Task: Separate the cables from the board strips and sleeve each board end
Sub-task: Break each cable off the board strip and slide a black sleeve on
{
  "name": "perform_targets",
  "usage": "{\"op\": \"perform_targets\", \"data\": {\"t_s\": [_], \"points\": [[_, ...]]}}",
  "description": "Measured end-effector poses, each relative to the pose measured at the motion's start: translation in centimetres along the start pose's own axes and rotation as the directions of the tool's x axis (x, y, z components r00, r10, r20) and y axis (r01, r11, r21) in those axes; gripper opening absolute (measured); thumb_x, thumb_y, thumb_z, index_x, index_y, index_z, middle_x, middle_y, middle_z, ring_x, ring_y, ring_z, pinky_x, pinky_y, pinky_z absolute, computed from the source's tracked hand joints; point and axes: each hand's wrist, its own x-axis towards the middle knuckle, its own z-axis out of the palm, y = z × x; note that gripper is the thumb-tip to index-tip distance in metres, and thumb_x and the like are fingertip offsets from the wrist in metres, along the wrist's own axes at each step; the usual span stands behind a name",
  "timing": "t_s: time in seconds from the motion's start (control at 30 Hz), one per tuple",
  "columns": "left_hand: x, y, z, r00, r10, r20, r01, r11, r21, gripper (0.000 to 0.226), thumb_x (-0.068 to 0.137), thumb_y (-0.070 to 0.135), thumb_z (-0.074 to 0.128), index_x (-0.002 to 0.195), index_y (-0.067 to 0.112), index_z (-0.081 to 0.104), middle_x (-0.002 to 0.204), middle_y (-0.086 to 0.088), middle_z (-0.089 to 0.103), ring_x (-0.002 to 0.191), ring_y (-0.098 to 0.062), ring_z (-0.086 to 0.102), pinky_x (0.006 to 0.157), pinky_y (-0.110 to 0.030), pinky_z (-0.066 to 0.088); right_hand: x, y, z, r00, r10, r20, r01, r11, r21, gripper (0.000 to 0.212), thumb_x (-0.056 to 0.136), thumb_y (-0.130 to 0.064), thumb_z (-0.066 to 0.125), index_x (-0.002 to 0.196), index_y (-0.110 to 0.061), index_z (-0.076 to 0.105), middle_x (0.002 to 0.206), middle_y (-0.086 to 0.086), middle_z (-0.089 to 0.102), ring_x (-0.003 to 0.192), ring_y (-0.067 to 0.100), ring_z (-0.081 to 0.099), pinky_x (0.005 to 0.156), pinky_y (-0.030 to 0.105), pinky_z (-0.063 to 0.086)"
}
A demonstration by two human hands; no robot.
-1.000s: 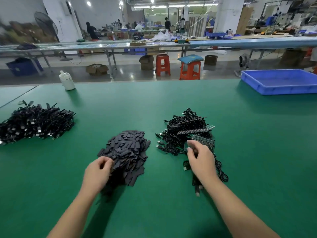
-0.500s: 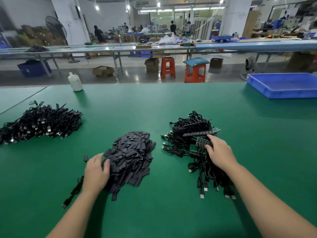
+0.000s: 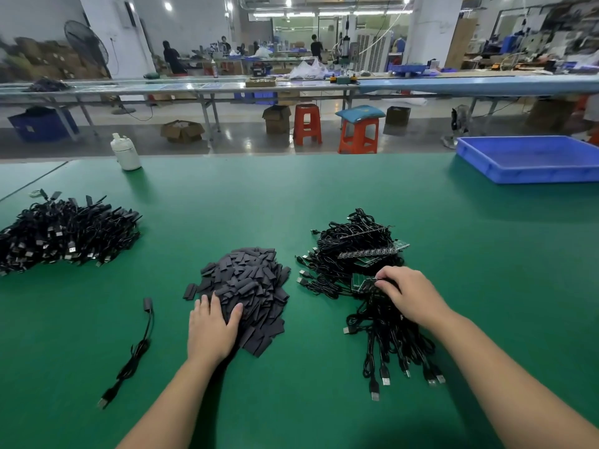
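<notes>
A heap of dark grey sleeves (image 3: 249, 283) lies at the middle of the green table. My left hand (image 3: 212, 328) rests flat on its near left edge, fingers straight. To the right is a tangle of black USB cables joined to green board strips (image 3: 363, 251). My right hand (image 3: 406, 294) grips a green board strip (image 3: 363, 283) at the near side of that tangle, and a bunch of cables (image 3: 395, 348) fans out below it toward me. One sleeved cable (image 3: 136, 351) lies alone left of my left hand.
A large pile of finished black cables (image 3: 64, 234) sits at the far left. A white bottle (image 3: 124, 152) stands at the table's back edge, and a blue tray (image 3: 531, 158) at the back right. Bare green table (image 3: 486, 286) lies to the right.
My left hand has let go of a sleeved cable, now lying to its left, and settled flat on the sleeve heap. My right hand has pulled a board strip with its cables toward me.
</notes>
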Motion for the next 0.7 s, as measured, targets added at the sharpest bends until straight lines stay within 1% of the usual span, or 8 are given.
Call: {"op": "perform_targets", "data": {"t_s": [0.1,0.17,0.2,0.3,0.37,0.53,0.6,0.7], "points": [[-0.1,1.5,0.5,0.999,0.031,0.040,-0.030,0.999,-0.025,0.088,0.094,0.069,0.017,0.155,0.006,0.016,0.164,-0.012,0.010,0.151,-0.025,0.004,0.123,-0.038,0.005,0.0,-0.9,-0.3,0.999,-0.019,0.031,0.019,1.000,0.011,0.011,0.100,-0.033,0.055,0.101,-0.030,0.066,0.089,-0.019,0.065,0.084,0.006,0.060,0.079,0.030,0.048],[-0.3,2.3,0.5,0.997,0.055,0.048,-0.050,0.993,-0.106,0.082,0.097,0.062,0.019,0.155,0.004,0.015,0.163,-0.011,0.013,0.151,-0.024,0.006,0.123,-0.037,0.006,0.0,-1.4,-0.3,0.997,-0.016,0.075,0.016,1.000,0.006,0.010,0.099,-0.037,0.055,0.100,-0.033,0.065,0.088,-0.019,0.066,0.080,0.002,0.059,0.074,0.029,0.050],[-0.5,2.5,0.3,0.998,0.063,0.016,-0.060,0.988,-0.146,0.078,0.099,0.058,0.020,0.154,0.003,0.021,0.161,-0.012,0.020,0.150,-0.024,0.012,0.123,-0.038,0.008,0.0,-1.6,-0.3,0.995,-0.012,0.096,0.012,1.000,0.002,0.010,0.099,-0.038,0.055,0.099,-0.034,0.064,0.088,-0.018,0.066,0.079,0.002,0.060,0.073,0.029,0.051],[-0.4,2.0,-0.5,0.977,0.012,-0.212,-0.053,0.981,-0.188,0.060,0.104,0.044,0.028,0.140,0.001,0.048,0.145,-0.016,0.050,0.139,-0.029,0.039,0.119,-0.044,0.026,-0.3,-1.9,-0.1,0.992,0.001,0.123,-0.002,1.000,0.007,0.008,0.099,-0.037,0.055,0.094,-0.036,0.062,0.086,-0.015,0.067,0.076,0.009,0.062,0.073,0.033,0.054],[0.6,0.9,-1.1,0.965,-0.056,-0.255,-0.007,0.971,-0.241,0.055,0.103,0.041,0.034,0.140,0.002,0.047,0.145,-0.016,0.049,0.139,-0.029,0.038,0.118,-0.045,0.027,-0.6,-1.8,-0.1,0.993,0.010,0.117,-0.014,0.999,0.030,0.009,0.099,-0.037,0.056,0.091,-0.038,0.061,0.084,-0.015,0.067,0.072,0.012,0.063,0.071,0.034,0.055],[5.0,-2.2,-2.6,0.994,-0.107,-0.001,0.102,0.953,-0.286,0.068,0.104,0.047,0.031,0.154,0.004,0.018,0.163,-0.013,0.014,0.151,-0.026,0.008,0.123,-0.040,0.008,-1.1,-1.6,0.0,0.996,0.033,0.084,-0.039,0.997,0.064,0.011,0.100,-0.034,0.055,0.091,-0.036,0.061,0.087,-0.015,0.066,0.083,0.009,0.061,0.078,0.033,0.051],[6.1,-2.8,-2.7,0.986,-0.124,0.111,0.151,0.946,-0.288,0.068,0.104,0.048,0.028,0.155,0.003,0.015,0.163,-0.015,0.012,0.151,-0.027,0.006,0.122,-0.040,0.005,-1.3,-1.6,0.2,0.997,0.045,0.069,-0.049,0.997,0.063,0.012,0.100,-0.032,0.054,0.090,-0.035,0.060,0.087,-0.013,0.065,0.085,0.010,0.059,0.077,0.030,0.046],[6.5,-2.0,-2.6,0.967,-0.156,0.200,0.215,0.921,-0.324,0.066,0.104,0.049,0.025,0.155,0.008,0.017,0.162,-0.014,0.014,0.151,-0.029,0.008,0.122,-0.042,0.005,-1.4,-1.8,0.6,0.997,0.056,0.061,-0.060,0.995,0.078,0.009,0.101,-0.030,0.054,0.094,-0.035,0.059,0.078,-0.009,0.066,0.067,0.013,0.061,0.063,0.024,0.044]]}}
